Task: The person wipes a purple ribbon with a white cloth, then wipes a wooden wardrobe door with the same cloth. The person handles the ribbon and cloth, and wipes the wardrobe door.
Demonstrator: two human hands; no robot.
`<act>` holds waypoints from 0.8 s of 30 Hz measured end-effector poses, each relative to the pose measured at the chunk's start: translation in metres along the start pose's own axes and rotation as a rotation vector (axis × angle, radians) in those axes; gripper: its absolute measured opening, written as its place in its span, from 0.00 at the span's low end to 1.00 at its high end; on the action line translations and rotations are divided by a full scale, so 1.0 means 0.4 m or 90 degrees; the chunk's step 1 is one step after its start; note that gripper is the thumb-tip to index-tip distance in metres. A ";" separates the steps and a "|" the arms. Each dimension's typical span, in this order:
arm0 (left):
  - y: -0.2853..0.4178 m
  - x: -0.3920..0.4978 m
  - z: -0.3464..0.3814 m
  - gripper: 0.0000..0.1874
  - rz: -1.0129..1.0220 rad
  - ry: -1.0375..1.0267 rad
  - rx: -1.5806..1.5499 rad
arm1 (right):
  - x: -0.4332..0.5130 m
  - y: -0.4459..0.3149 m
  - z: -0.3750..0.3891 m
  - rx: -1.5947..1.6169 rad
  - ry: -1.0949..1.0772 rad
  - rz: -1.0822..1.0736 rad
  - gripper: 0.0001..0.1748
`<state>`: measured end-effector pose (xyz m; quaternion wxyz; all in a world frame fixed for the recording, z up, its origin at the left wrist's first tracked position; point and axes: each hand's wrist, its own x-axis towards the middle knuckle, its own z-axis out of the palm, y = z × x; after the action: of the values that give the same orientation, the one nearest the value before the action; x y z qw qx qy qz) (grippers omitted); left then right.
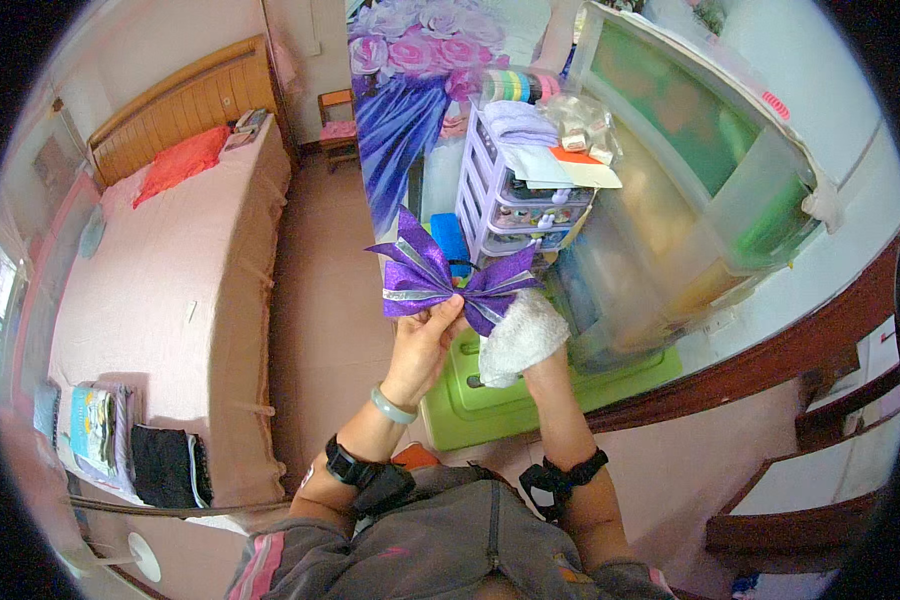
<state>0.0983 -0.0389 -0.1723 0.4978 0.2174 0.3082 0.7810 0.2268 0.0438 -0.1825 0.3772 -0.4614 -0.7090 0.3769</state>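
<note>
My left hand [429,330] pinches a glittery purple bow [420,279] with silver stripes near its middle, the thumb on the front. A black band [461,264] shows behind the bow's centre. A fluffy white cloth [529,337] covers my right hand [546,369], so its fingers are hidden; the cloth touches the lower right loop of the bow. Below both hands lies a green plastic lid [487,420].
A lilac drawer unit [480,187] stands ahead, topped by a folded towel [521,124], papers and a plastic bag [585,127]. Large translucent containers [645,285] rise on the right. A bed [157,300] with a red pillow [180,161] runs along the left.
</note>
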 end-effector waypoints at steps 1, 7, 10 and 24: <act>-0.004 -0.002 -0.001 0.09 -0.010 -0.007 0.008 | -0.006 0.000 -0.005 0.077 -0.004 0.040 0.11; -0.031 0.001 -0.008 0.06 -0.059 -0.011 -0.012 | -0.041 -0.038 -0.012 0.302 0.044 0.118 0.09; -0.030 -0.002 -0.012 0.06 -0.078 -0.009 -0.014 | -0.042 -0.024 -0.007 0.319 0.094 0.063 0.08; -0.039 -0.017 0.008 0.05 -0.110 -0.079 -0.128 | -0.021 0.008 0.020 0.562 0.037 0.176 0.04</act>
<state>0.1131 -0.0394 -0.1813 0.6007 0.1870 0.2145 0.7471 0.2233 0.0354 -0.1902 0.5037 -0.3574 -0.4019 0.6761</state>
